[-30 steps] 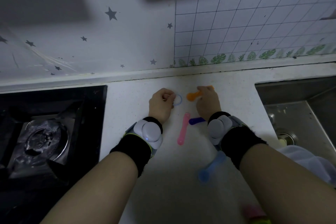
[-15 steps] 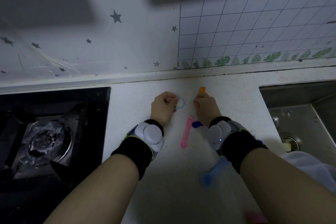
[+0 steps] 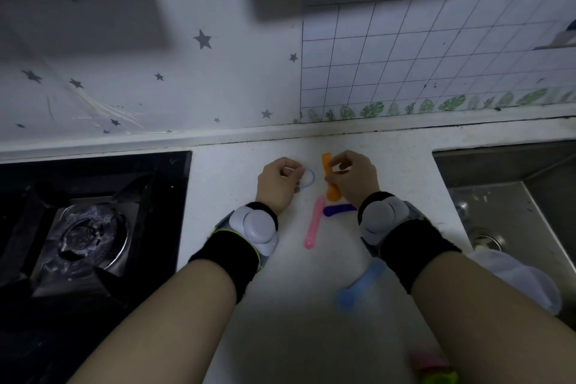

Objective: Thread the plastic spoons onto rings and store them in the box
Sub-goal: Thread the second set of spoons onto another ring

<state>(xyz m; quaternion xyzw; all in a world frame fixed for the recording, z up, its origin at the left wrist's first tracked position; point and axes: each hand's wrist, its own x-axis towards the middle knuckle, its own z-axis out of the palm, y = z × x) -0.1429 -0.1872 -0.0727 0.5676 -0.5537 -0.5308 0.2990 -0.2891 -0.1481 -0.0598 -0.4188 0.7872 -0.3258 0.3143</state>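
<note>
My left hand pinches a thin light-blue ring just above the white counter. My right hand holds an orange plastic spoon upright by its handle, bowl end down, a short way right of the ring. A pink spoon lies on the counter between my wrists. A purple spoon lies beside it, partly hidden under my right wrist. A light-blue spoon lies nearer to me under my right forearm. The box is mostly out of view.
A black gas hob fills the left side. A steel sink is sunk into the counter on the right. A pink and green object shows blurred at the bottom edge. The wall rises right behind the counter.
The orange spoon has turned from lying sideways to standing on end in my right hand. My left hand keeps hold of the ring. The view has tilted upward.
</note>
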